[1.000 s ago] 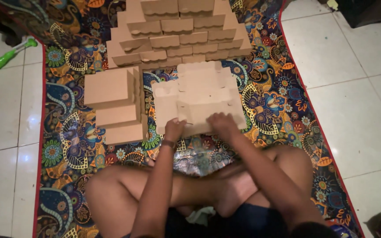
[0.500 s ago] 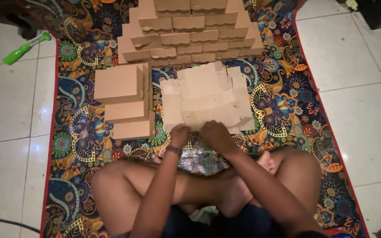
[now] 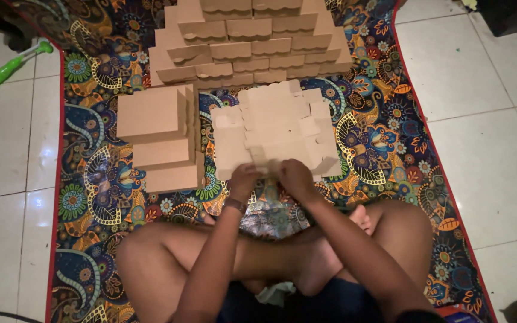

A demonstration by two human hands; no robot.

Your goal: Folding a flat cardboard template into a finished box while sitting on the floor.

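Note:
A stack of flat, unfolded brown cardboard box blanks (image 3: pixel 276 128) lies on the patterned mat in front of my crossed legs. My left hand (image 3: pixel 245 179) and my right hand (image 3: pixel 294 176) rest close together at the near edge of this stack, fingers curled on the edge of the top blank. A dark band circles my left wrist. To the left stands a stepped pile of folded cardboard boxes (image 3: pixel 160 134). A wide heap of assembled boxes (image 3: pixel 252 42) is stacked at the back.
The colourful paisley mat (image 3: pixel 390 119) with a red border covers white floor tiles (image 3: pixel 7 149). A green-handled tool (image 3: pixel 13 63) lies on the tiles at the far left. A dark object sits at the top right corner.
Both hands have stayed at the near edge of the flat stack and drawn slightly closer together. The view has shifted a little.

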